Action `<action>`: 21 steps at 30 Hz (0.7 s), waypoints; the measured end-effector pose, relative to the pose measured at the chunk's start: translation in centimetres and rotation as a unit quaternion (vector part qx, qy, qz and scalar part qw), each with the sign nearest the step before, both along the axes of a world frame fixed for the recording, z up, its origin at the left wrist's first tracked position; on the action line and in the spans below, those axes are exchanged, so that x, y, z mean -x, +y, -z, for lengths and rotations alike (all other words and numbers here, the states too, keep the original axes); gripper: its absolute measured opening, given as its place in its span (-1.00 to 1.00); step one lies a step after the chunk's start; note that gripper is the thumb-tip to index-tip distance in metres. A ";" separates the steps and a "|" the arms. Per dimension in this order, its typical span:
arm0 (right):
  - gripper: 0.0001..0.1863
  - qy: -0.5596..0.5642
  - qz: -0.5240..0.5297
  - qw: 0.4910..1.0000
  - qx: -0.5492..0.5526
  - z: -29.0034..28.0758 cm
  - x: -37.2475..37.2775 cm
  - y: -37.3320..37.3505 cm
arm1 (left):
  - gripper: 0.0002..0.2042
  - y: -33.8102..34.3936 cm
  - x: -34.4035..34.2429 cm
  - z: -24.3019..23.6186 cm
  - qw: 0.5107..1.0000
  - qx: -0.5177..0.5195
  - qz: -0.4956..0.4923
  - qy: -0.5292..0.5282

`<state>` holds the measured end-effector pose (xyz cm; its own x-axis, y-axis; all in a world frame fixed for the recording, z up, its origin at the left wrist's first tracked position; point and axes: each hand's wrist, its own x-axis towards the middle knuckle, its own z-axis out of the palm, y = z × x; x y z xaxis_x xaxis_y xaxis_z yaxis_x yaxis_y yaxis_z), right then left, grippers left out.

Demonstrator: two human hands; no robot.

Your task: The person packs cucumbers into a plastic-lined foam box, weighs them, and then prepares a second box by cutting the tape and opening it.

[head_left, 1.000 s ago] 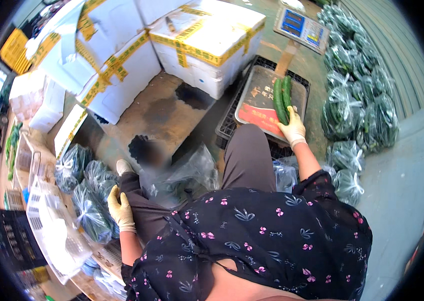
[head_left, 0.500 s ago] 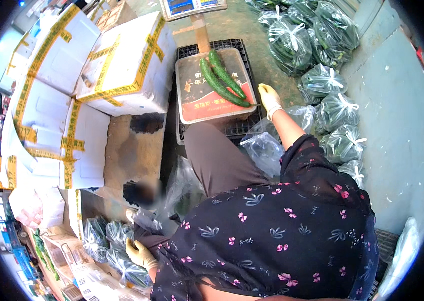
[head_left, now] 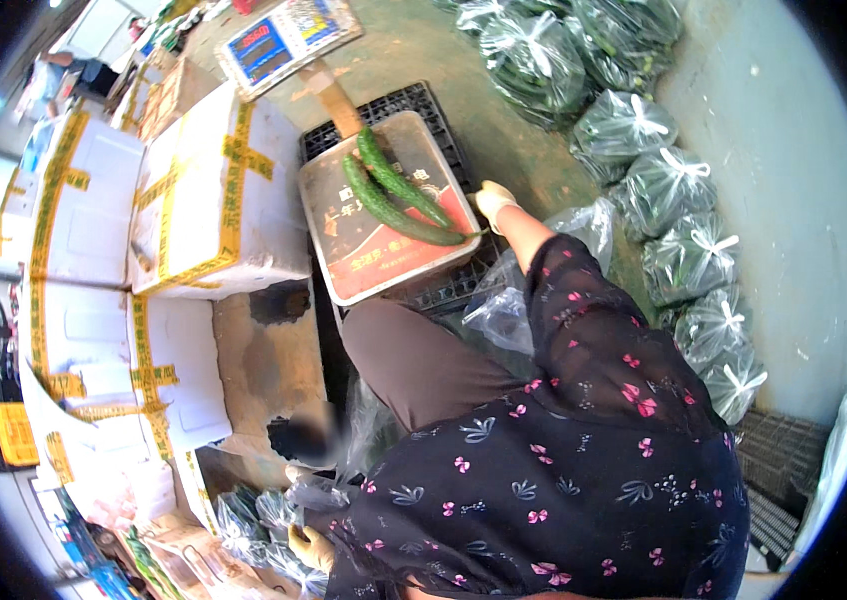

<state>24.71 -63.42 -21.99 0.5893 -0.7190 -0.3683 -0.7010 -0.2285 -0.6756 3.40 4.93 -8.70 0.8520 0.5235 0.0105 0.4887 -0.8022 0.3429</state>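
Two long, dark-green, bumpy, slightly curved cucumbers (head_left: 390, 210) lie on the worn, rounded-rectangular scale platform (head_left: 353, 278), upper centre of the frame, black plastic lattice crate (head_left: 409, 100) under it. Right hand (head_left: 494, 204), thin pale-yellow glove, is just beside the platform's right edge; fingers look bunched, contact can't be told. Left hand (head_left: 313, 549), same glove, lower left, near clear crinkled knotted plastic bags (head_left: 241, 522) of green produce; finger spread can't be told. White foam boxes (head_left: 213, 200), yellow printed tape, fill the left. Versus half a second ago: cucumbers still on platform, right hand closer to it, view turned.
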 end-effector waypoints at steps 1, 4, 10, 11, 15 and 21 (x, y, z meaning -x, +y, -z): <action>-0.59 0.014 -0.013 1.000 -0.020 -0.2 -0.5 0.2 | -0.65 2.6 0.8 1.6 1.000 -0.016 0.003 -0.017; -0.57 0.059 -0.024 0.997 -0.046 0.9 -1.7 -1.4 | -0.64 5.7 0.4 4.0 0.999 -0.006 0.024 -0.024; -0.50 -0.020 0.007 0.997 -0.073 1.6 -1.2 -0.7 | -0.65 7.6 -1.2 4.0 0.998 -0.025 0.023 0.048; -0.51 -0.028 0.012 0.996 -0.089 1.3 -0.9 -0.7 | -0.65 7.1 -1.7 4.1 0.998 -0.029 0.023 0.053; -0.54 -0.026 0.013 0.998 -0.061 1.1 0.3 -1.3 | -0.65 5.5 -3.5 3.7 0.996 -0.045 0.032 0.073; -0.50 -0.072 0.024 0.991 -0.109 -0.2 2.0 1.2 | -0.65 3.3 -2.4 1.4 0.993 -0.051 0.024 0.102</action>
